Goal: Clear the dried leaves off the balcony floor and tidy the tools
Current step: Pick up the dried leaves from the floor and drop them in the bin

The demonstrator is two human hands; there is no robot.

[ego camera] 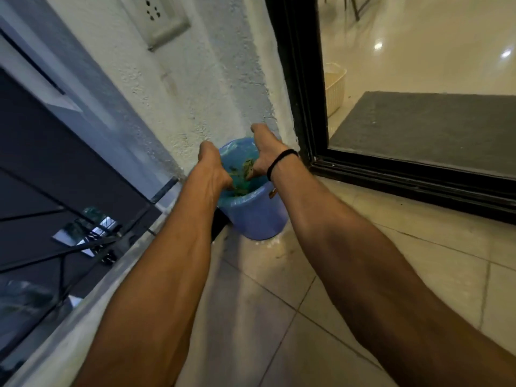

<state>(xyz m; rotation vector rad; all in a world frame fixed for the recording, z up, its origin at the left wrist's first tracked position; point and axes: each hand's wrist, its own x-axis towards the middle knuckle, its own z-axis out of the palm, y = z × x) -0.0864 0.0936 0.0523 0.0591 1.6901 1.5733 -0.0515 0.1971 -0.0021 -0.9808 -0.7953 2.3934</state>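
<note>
The left hand [212, 166] and right hand [265, 152] are resting at the bucket's [252, 216] nine and three o'clock rim, finger closure unclear.

**Pale tiled balcony floor with a blue bin in its far corner**

The tiled floor [279, 317] is laid in large cream squares with thin dark joints. The blue bin [257, 216] stands upright on it, close against the white wall. Pale specks [269, 243] dust the tile round the bin's foot. Touching the bin's base on the left is a dark object [219, 226], too hidden to identify. Right of the bin runs a black door track [405, 185]. Beyond the track, on a glossy indoor floor [418, 65], lie a grey doormat [432, 127] and a cream basket [335, 88].
</note>
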